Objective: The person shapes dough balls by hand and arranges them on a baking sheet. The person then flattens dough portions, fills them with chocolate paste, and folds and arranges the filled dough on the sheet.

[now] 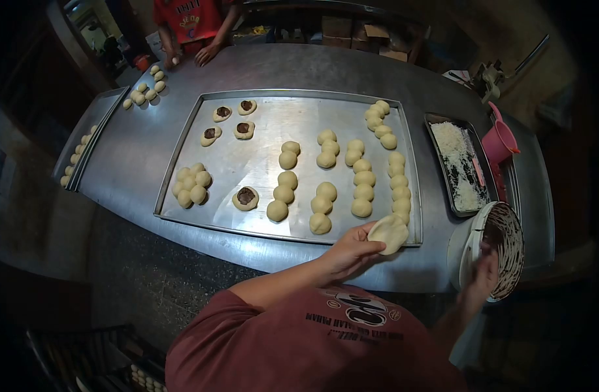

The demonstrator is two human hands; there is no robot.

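My left hand (353, 250) is closed on the edge of a flattened dough disc (389, 234), thumb on top, over the near right corner of a large metal tray (227, 228). At the mouth of a white bucket (465, 256), smeared inside with dark brown filling, is my right hand (485, 273). Motion blur hides what its fingers do. Rows of dough balls (363, 191) lie on the tray's right half. On its left are several flat dough pieces topped with dark filling (246, 197) and a cluster of dough balls (191, 185).
A dark pan of white shreds (457, 160) sits right of the tray, beside a pink jug (499, 140). Across the table a person in a red shirt (193, 23) has both hands near loose dough balls (140, 98). More trays (103, 137) stand at left.
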